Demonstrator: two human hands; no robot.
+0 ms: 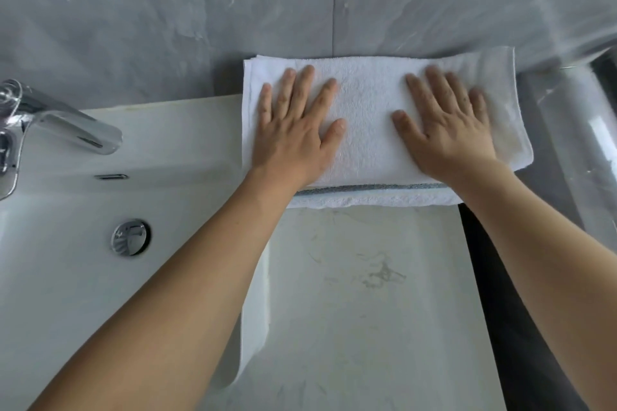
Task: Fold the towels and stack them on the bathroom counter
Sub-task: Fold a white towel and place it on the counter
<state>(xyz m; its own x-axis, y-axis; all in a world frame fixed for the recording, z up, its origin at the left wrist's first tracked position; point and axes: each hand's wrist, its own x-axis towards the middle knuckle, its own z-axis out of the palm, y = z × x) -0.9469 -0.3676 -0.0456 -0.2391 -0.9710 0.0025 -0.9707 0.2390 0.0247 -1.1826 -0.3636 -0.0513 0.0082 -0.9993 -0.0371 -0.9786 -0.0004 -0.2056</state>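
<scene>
A folded white towel (367,103) lies at the back of the pale marble counter (360,294), against the grey wall. Under it a second folded towel (374,198) shows only its front edge, white with a grey-blue stripe. My left hand (293,130) lies flat on the left half of the top towel, fingers spread and straight. My right hand (447,127) lies flat on the right half in the same way. Both palms press down on the cloth.
A white sink (66,277) with a chrome drain plug (130,237) sits to the left, and a chrome faucet (60,120) stands at its back left. The counter's right edge drops to a dark gap (494,294). A glass panel (581,130) stands at right.
</scene>
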